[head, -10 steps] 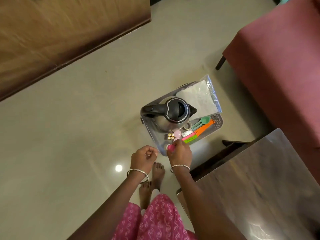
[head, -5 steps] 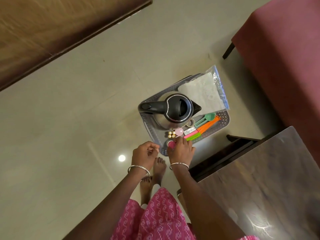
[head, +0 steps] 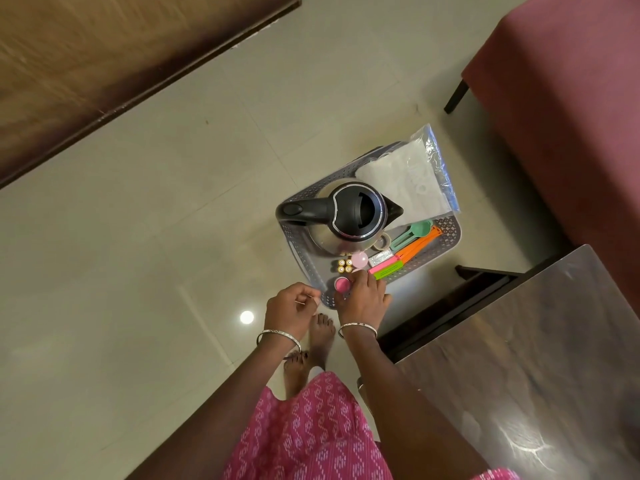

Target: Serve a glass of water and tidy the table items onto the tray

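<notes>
A grey perforated tray [head: 304,252] hangs above the floor, and I hold it by its near edge. My left hand [head: 289,308] curls at the near left corner. My right hand [head: 363,299] grips the near rim beside a pink round lid [head: 342,284]. On the tray stand a steel kettle with a black lid [head: 349,216], a clear bag holding white paper [head: 412,183], green and orange spoons [head: 414,237], pink and green clips [head: 386,268], small batteries [head: 344,266] and a pale pink ball [head: 359,259]. No glass is in view.
A dark glossy table [head: 540,358] fills the lower right, close to my right arm. A maroon sofa [head: 568,109] stands at the upper right. A wooden panel [head: 104,53] runs along the upper left. My bare feet [head: 313,344] are on the beige tiled floor.
Both hands keep the same hold on the tray. The view has shifted a little, so the sofa and table sit further right in the frame.
</notes>
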Tool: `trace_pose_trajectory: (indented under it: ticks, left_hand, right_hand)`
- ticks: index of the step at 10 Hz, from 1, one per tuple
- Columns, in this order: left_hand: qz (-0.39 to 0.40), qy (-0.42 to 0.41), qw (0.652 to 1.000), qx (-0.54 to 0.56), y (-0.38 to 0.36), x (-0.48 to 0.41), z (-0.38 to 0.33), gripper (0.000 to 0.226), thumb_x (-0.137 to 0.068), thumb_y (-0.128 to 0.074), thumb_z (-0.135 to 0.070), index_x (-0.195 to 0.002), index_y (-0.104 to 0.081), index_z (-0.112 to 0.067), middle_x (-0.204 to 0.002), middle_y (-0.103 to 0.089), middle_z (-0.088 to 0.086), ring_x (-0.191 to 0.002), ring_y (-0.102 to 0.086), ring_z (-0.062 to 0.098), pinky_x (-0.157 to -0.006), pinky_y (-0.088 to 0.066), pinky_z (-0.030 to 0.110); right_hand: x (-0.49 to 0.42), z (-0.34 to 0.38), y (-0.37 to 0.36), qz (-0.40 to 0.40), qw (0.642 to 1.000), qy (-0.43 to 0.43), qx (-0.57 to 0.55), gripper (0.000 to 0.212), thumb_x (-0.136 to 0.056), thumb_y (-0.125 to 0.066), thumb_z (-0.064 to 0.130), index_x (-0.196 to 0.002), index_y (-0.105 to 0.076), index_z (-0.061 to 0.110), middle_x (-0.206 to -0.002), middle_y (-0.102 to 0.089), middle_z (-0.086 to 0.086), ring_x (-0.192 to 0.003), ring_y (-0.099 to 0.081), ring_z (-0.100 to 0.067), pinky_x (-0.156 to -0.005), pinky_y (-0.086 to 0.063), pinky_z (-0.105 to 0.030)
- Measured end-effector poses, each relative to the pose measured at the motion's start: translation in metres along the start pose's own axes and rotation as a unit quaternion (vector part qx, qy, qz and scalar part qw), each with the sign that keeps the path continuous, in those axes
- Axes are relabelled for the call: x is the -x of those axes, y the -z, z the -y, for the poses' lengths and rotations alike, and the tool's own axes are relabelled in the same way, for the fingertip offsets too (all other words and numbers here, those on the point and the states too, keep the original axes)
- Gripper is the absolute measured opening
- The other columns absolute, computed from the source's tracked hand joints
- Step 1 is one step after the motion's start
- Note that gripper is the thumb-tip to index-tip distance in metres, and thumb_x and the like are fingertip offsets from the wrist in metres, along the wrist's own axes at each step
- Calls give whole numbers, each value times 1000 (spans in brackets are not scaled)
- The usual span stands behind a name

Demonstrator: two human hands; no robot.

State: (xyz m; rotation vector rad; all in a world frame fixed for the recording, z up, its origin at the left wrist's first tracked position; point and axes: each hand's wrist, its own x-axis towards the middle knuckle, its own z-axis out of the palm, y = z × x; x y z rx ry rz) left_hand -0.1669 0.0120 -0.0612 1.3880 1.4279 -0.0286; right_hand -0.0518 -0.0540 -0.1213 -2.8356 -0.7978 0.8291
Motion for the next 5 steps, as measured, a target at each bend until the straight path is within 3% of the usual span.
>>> trace_pose_trajectory:
  ticks: [3,5]
  left_hand:
    - [5,-28,999,-16,12,24,-8,10,-85,-65,-12,-90,-73,-16,-78,-73,3,-73,-71,20,-77,-59,42]
    - [12,-88,995,-35,16,60,-25,11,-83,-65,-12,-83,-71,-20,-73,-70,-1,-72,-69,19,-76,-58,39]
  right_hand:
    - [37,-5,21,-38,997,17,-61,54,-73,-82,35,-119,-57,21,-121,-57,0,-114,-47,-25,-90,-34,-39]
    - [84,-24,47,-139,986,13,-92,19,-87,-67,21,-106,-63,18,-109,-64,-2,-107,-53,-27,-81,-31,-36]
